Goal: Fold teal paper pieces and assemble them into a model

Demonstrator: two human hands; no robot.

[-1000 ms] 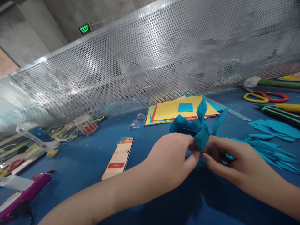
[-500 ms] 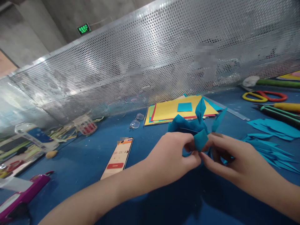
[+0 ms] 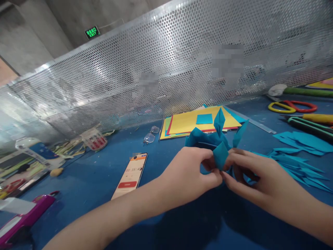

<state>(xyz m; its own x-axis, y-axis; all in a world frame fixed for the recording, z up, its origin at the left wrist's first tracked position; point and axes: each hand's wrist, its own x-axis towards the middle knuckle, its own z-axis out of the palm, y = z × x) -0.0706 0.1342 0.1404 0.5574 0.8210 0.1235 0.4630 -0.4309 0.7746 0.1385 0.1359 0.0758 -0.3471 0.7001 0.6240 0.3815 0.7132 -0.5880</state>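
Note:
Between my two hands is a blue folded-paper piece (image 3: 221, 155) with several pointed petals standing up from it. My left hand (image 3: 195, 170) is closed, thumb and fingers pinching its left side. From the other side my right hand (image 3: 251, 175) grips it, the thumb and index fingertips meeting low on the front petal. Its underside and part of the middle are hidden by my fingers. Just right of my right hand lie several blue folded paper pieces (image 3: 301, 166), and flatter blue pieces (image 3: 307, 141) rest behind them.
Coloured paper sheets (image 3: 179, 123) lie behind my hands, near glasses (image 3: 149, 138). A phone (image 3: 130, 175) showing a timer is left of my hands. Scissors (image 3: 282, 107) and cutters (image 3: 309, 126) are at the right. A purple tool (image 3: 28, 217) lies far left. A perforated metal screen (image 3: 117, 83) stands behind.
The view has shifted very slightly. Both hands keep their grip on the blue folded-paper piece, and its front petal sits a touch more upright.

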